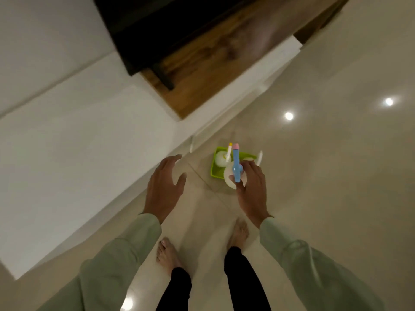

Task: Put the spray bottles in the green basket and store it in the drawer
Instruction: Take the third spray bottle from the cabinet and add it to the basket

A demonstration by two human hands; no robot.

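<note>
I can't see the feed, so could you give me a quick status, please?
Left hand open, empty. Right hand gripping blue spray bottle above green basket. Nothing in the way.

Right hand [251, 189] holding blue-topped spray bottle [235, 170] above green basket [215, 169] on floor, left hand [164, 187] spread empty
</note>
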